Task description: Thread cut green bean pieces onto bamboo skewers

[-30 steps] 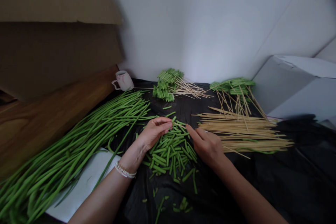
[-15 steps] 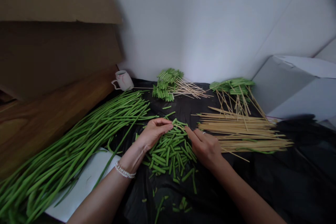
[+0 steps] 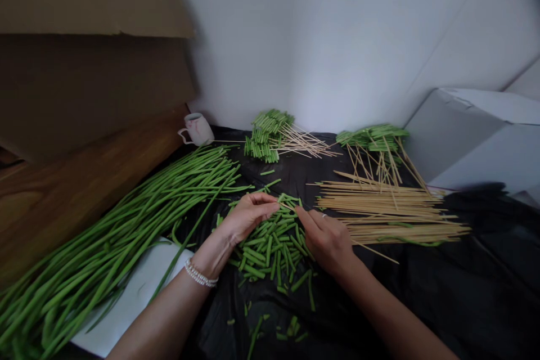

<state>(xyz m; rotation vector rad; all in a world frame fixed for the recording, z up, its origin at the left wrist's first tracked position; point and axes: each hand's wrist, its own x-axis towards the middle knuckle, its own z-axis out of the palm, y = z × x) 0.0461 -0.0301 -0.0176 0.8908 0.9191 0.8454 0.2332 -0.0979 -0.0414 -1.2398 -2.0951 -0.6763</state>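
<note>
Over a loose heap of cut long bean pieces (image 3: 270, 244), my two hands are close together. My right hand (image 3: 329, 236), a ring on one finger, is closed around a thin bamboo skewer (image 3: 289, 206) that points left. My left hand (image 3: 253, 214), with a beaded bracelet at its wrist, pinches at the skewer's far end. A small green bean piece seems to be between its fingertips, mostly hidden by them. Whole long beans (image 3: 139, 225) lie in a big bundle left of my hands. Loose bamboo skewers (image 3: 379, 202) lie to the right.
Skewered bean pieces are piled at the back middle (image 3: 270, 129) and back right (image 3: 371, 138). A white mug (image 3: 198, 129) stands by the wall. A cardboard box (image 3: 93, 67) is at left, a white box (image 3: 476, 135) at right. Black sheeting (image 3: 337, 315) covers the work surface.
My right hand has shifted slightly down and to the left, nearer my left hand. The left hand stays nearly in place, still pinching.
</note>
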